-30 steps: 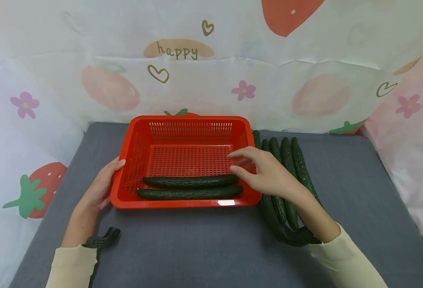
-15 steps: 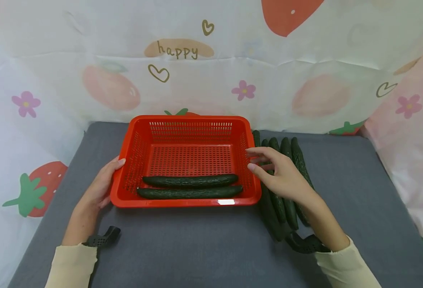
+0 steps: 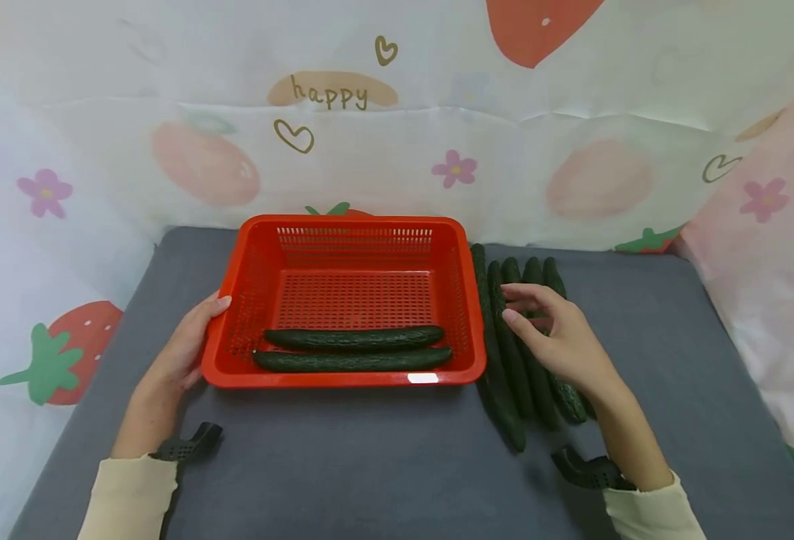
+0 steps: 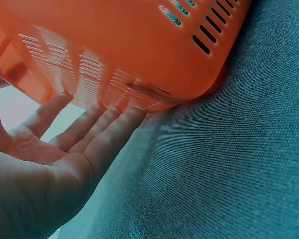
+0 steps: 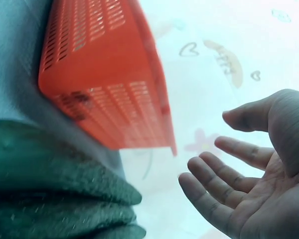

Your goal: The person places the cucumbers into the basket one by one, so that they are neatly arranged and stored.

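Observation:
My left hand (image 3: 187,341) holds the left side of a red plastic basket (image 3: 356,289). Its thumb lies over the rim, and in the left wrist view its fingertips (image 4: 134,112) touch the slotted outer wall. Two dark green cucumbers (image 3: 353,361) lie side by side along the near side inside the basket. Right of the basket, several more cucumbers (image 3: 497,375) lie lengthwise in a row on the table. Above that row hovers my right hand (image 3: 566,341), fingers loosely bent and apart, nothing in it; it partly hides some cucumbers in the head view.
A grey cloth (image 3: 370,457) covers the table. Behind and at both sides hangs a pale curtain (image 3: 505,127) printed with strawberries, flowers and hearts. A black strap mount (image 3: 589,471) sits on the right wrist, another on the left.
My right hand has moved rightward, from over the basket's right side to above the row of loose cucumbers. My left hand stays on the basket, and the two cucumbers inside lie as before.

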Motion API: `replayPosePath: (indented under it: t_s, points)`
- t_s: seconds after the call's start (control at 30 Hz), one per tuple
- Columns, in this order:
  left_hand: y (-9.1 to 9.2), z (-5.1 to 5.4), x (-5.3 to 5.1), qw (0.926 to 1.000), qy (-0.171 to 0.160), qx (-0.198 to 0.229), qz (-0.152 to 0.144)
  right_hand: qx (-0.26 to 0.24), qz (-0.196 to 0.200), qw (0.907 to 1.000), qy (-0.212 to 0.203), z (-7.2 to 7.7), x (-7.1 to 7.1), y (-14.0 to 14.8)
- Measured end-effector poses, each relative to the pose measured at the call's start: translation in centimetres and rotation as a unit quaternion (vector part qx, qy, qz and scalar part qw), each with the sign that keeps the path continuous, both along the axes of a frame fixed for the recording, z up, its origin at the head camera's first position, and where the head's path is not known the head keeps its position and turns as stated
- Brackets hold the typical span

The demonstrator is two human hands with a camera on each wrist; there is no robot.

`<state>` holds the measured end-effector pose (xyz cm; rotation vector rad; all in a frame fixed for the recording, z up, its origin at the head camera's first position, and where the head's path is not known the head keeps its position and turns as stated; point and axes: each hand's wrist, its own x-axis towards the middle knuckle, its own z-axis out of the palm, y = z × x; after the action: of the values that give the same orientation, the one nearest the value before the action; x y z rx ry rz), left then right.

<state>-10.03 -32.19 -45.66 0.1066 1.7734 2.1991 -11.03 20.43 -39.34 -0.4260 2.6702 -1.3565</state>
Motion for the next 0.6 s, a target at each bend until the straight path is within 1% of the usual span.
replayPosePath:
  t_s: [0.1,0.3,0.47,0.6]
  points:
    - [-0.4,0.1,0.1,1.0,-0.003,0.001,-0.003,0.002,-0.009,1.0,-0.004,-0.3,0.1,0.4]
    - [-0.6,0.3,0.1,0.9999,-0.001,0.01,-0.011,0.011,-0.035,0.9993,0.008,-1.6,0.2,2.1]
    - [-0.5,0.5,-0.1,1.0,-0.003,0.001,0.007,0.004,-0.055,0.9984,-0.005,-2.5,0.3,3.6]
    - [-0.3,0.7,-0.4,0.9995,-0.014,-0.02,0.019,-0.004,-0.066,0.9977,-0.016,-2.6,0.5,4.8]
